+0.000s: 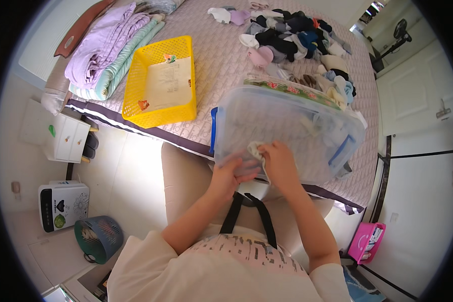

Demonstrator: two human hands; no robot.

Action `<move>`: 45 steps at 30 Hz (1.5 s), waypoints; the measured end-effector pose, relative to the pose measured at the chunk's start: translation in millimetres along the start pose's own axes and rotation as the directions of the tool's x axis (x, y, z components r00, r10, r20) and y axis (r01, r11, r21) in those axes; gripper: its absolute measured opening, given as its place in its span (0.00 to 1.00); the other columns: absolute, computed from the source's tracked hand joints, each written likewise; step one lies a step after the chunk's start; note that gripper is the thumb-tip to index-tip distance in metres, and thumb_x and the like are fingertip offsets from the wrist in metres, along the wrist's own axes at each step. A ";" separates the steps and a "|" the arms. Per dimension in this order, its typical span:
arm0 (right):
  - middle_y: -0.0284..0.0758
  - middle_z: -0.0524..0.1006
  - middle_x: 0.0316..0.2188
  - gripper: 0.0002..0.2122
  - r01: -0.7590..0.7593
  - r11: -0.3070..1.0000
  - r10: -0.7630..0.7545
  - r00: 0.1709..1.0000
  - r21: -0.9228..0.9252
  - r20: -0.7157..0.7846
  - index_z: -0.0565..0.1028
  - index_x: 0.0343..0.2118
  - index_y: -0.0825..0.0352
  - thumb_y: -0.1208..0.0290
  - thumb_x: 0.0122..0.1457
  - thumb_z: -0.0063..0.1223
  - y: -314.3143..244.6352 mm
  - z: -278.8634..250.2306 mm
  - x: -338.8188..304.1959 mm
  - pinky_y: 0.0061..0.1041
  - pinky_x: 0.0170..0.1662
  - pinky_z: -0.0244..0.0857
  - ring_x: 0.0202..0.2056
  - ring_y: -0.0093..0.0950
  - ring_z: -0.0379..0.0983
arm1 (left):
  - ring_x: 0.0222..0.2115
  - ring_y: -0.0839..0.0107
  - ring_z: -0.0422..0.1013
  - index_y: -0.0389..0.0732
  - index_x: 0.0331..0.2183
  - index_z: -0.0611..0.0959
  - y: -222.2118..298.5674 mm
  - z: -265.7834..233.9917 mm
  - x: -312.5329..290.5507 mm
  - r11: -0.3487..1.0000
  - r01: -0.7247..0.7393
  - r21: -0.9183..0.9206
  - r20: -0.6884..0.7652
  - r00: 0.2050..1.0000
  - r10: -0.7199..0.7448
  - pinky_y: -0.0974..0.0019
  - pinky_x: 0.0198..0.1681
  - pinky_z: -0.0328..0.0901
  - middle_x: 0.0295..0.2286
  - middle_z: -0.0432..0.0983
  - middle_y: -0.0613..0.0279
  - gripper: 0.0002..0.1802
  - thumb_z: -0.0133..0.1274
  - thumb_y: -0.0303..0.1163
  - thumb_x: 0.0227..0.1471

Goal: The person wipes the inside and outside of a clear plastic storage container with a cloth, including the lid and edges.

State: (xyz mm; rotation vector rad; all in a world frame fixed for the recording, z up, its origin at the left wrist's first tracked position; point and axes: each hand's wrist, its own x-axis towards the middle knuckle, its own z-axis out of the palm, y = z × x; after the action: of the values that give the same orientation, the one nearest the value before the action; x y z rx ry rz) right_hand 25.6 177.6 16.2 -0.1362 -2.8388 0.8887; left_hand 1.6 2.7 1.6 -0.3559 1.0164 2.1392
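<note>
Pale cloth (pixel 254 149), head view: it is hanging near mid-frame, bunching at its top, its long axis running downward and slightly rightward.
Right hand (pixel 279 160): it is pinching the cloth between thumb and fingers, so this is the nearer hand; the cloth is emerging on its left side.
Left hand (pixel 230 173): it is spreading its fingers, gripping nothing that I'm seeing, and lying just lower left of the cloth; whether it's touching, I can't tell.
Clear box (pixel 236 113): it is sitting on the bed (pixel 206 60), stretching sideways behind both hands.
Clothes pile (pixel 297 40): it is lying well apart, upper right.
</note>
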 end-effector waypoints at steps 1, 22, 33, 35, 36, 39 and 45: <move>0.42 0.73 0.30 0.06 -0.013 1.000 0.013 0.999 0.011 0.035 0.79 0.33 0.63 0.78 0.52 0.53 -11.5 -9.1 -13.5 0.40 0.38 0.66 0.37 0.44 0.73 | 0.46 0.48 0.76 0.34 0.59 0.68 -1.8 -1.1 -1.3 1.000 -0.004 -0.004 -0.019 1.000 0.004 0.55 0.48 0.75 0.46 0.76 0.40 0.26 0.45 0.29 0.60; 0.44 0.75 0.31 0.05 -0.086 0.993 0.082 0.995 -0.084 -0.048 0.77 0.33 0.64 0.75 0.55 0.51 21.6 0.7 -6.1 0.43 0.41 0.65 0.37 0.46 0.72 | 0.46 0.46 0.76 0.32 0.61 0.62 1.6 7.9 -4.0 0.999 0.034 0.022 -0.040 0.999 -0.033 0.58 0.50 0.73 0.49 0.73 0.34 0.29 0.44 0.30 0.61; 0.43 0.74 0.35 0.08 -0.146 0.962 0.137 0.989 -0.230 -0.058 0.76 0.38 0.62 0.75 0.56 0.49 17.1 -1.3 -5.9 0.43 0.40 0.67 0.41 0.44 0.72 | 0.48 0.47 0.74 0.35 0.62 0.63 -4.0 3.5 -3.5 0.997 0.060 0.040 -0.044 0.997 -0.058 0.59 0.51 0.73 0.50 0.72 0.36 0.28 0.43 0.30 0.62; 0.44 0.74 0.35 0.08 -0.149 0.944 0.122 0.987 -0.294 -0.109 0.76 0.38 0.62 0.76 0.55 0.49 43.6 9.2 26.0 0.44 0.41 0.68 0.41 0.45 0.72 | 0.48 0.47 0.74 0.35 0.62 0.62 -3.5 6.2 -2.3 0.997 0.069 0.032 -0.041 0.997 -0.068 0.59 0.51 0.73 0.50 0.71 0.35 0.28 0.43 0.30 0.62; 0.44 0.74 0.35 0.08 -0.147 0.935 0.110 0.985 -0.323 -0.129 0.76 0.37 0.63 0.76 0.55 0.49 49.0 12.3 36.7 0.44 0.41 0.68 0.41 0.45 0.72 | 0.49 0.46 0.74 0.35 0.62 0.62 -1.6 5.7 -2.7 0.997 0.071 0.027 -0.046 0.997 -0.070 0.59 0.51 0.73 0.51 0.71 0.35 0.28 0.43 0.31 0.62; 0.44 0.75 0.34 0.08 -0.104 0.943 0.052 0.984 -0.317 -0.168 0.76 0.37 0.64 0.77 0.53 0.50 61.7 17.9 44.6 0.43 0.40 0.67 0.40 0.45 0.72 | 0.49 0.46 0.73 0.35 0.61 0.62 2.8 11.9 -1.6 0.998 0.069 0.005 -0.066 0.995 -0.069 0.59 0.52 0.73 0.51 0.70 0.35 0.27 0.43 0.30 0.63; 0.42 0.75 0.32 0.08 -0.101 0.990 0.100 0.995 -0.101 -0.018 0.76 0.35 0.63 0.78 0.52 0.51 9.1 -40.7 -32.9 0.41 0.38 0.66 0.38 0.44 0.72 | 0.49 0.45 0.73 0.32 0.60 0.63 8.2 14.3 -2.3 0.997 0.072 -0.038 -0.090 0.993 -0.075 0.56 0.53 0.72 0.50 0.71 0.35 0.26 0.43 0.30 0.63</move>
State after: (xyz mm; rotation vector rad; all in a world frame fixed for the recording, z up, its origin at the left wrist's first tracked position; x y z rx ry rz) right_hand 65.7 203.3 39.7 -0.2987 -2.8881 0.7581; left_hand -1.9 9.0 16.7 -0.5049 1.0024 2.0928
